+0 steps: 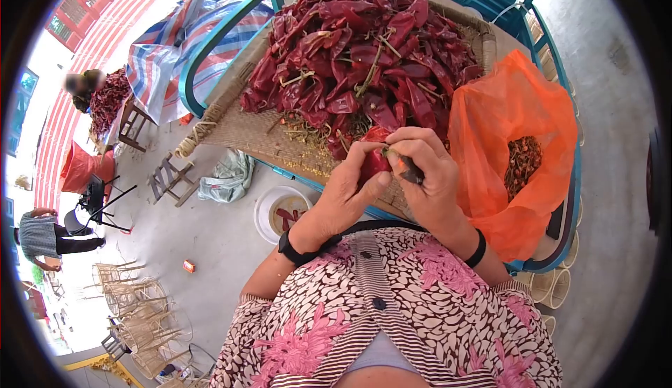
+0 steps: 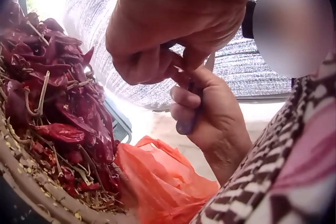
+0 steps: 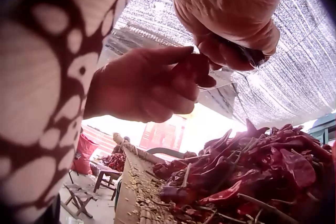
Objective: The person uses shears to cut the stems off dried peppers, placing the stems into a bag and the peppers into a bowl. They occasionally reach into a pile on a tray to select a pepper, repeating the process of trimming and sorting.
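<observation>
Dried red peppers (image 1: 364, 52) lie heaped on a woven tray (image 1: 238, 125). In front of the heap, the left hand (image 1: 343, 195) grips a red pepper (image 1: 373, 164) between thumb and curled fingers. The right hand (image 1: 430, 178) is right beside it, its fingers curled round a small dark-handled tool (image 1: 408, 170); in the left wrist view the handle (image 2: 187, 121) looks blue-purple. Both hands' fingertips meet at the pepper's stem end. In the right wrist view the left hand (image 3: 147, 85) partly hides the pepper.
An orange bag (image 1: 483, 178) with stem scraps inside stands at the right of the tray. Below the tray's left edge are a white bucket (image 1: 262, 213) holding some peppers and a pale plastic bag (image 1: 227, 178). Stools, a second pepper pile and people appear at far left.
</observation>
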The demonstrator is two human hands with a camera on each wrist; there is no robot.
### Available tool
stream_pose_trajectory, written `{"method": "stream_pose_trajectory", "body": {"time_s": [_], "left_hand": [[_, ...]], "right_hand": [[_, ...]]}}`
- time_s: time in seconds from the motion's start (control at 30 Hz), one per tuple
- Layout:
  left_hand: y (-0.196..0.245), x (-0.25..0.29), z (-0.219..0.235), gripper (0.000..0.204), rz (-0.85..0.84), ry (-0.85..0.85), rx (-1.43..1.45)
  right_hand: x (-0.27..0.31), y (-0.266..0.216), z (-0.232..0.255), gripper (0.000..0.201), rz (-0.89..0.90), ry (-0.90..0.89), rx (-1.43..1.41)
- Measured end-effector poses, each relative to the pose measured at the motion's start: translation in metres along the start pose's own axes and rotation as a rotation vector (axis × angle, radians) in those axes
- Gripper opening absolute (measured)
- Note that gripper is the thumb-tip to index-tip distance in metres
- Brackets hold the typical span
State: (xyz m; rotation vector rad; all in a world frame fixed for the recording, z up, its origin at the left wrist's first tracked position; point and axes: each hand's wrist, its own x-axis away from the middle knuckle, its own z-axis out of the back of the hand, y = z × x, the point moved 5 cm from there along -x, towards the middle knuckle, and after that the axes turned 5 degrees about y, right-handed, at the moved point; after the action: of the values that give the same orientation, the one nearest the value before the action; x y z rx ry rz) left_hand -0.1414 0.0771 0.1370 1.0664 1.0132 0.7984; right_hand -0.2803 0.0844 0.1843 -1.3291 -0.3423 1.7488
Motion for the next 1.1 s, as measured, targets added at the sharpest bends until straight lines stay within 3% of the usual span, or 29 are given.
{"method": "stream_pose_trajectory", "body": {"time_s": [0.03,0.13,0.23,0.43,0.53,0.57,0.63,0.67,0.73,0.77,0.87,0.93,1.07,1.1], "left_hand": [[-0.001,-0.002,-0.001,0.031,0.019,0.019,0.02],[-0.004,-0.004,0.002,0.02,-0.046,0.014,0.1],[-0.006,-0.007,0.007,0.017,-0.138,0.009,0.03],[-0.025,-0.009,0.012,0.017,-0.201,-0.002,-0.017],[-0.039,-0.008,0.008,0.017,-0.007,-0.09,0.066],[-0.04,-0.005,0.004,0.017,-0.028,-0.209,0.067],[-0.043,0.008,-0.008,0.016,-0.062,-0.45,0.065],[-0.047,0.013,-0.012,0.015,-0.005,-0.445,0.005],[-0.059,0.013,-0.006,0.013,0.163,-0.148,0.181],[-0.06,0.01,-0.001,0.015,0.176,-0.099,0.1],[-0.053,-0.007,0.009,0.022,0.185,0.049,-0.188],[-0.05,-0.027,0.016,0.027,0.173,0.154,-0.442],[-0.032,-0.068,0.031,0.022,0.083,0.328,-0.524],[-0.028,-0.078,0.034,0.023,-0.02,0.346,-0.644]], "right_hand": [[-0.001,-0.002,-0.001,0.011,0.039,0.017,-0.01],[0.004,0.015,-0.013,0.005,-0.233,0.017,-0.314],[0.015,0.031,-0.022,0.013,-0.921,-0.109,-0.918],[0.039,0.056,-0.049,0.015,-1.511,-0.158,-1.578],[0.044,0.056,-0.041,0.015,-1.512,0.07,-1.382],[0.05,0.065,-0.039,0.014,-1.346,-0.001,-1.394],[0.03,0.079,-0.006,0.013,-1.059,0.253,-1.097],[0.02,0.08,0.012,0.014,-0.912,0.371,-0.945],[0.014,0.072,0.029,0.011,-0.868,0.269,-0.637],[0.018,0.068,0.033,0.01,-0.849,0.226,-0.483],[0.028,0.075,0.027,0.005,-0.386,0.195,0.175],[0.04,0.083,0.024,0.01,-0.49,0.05,0.096],[0.051,0.084,0.017,0.009,-0.638,-0.084,-0.177],[0.049,0.075,0.02,0.009,-0.68,-0.139,-0.235]]}}
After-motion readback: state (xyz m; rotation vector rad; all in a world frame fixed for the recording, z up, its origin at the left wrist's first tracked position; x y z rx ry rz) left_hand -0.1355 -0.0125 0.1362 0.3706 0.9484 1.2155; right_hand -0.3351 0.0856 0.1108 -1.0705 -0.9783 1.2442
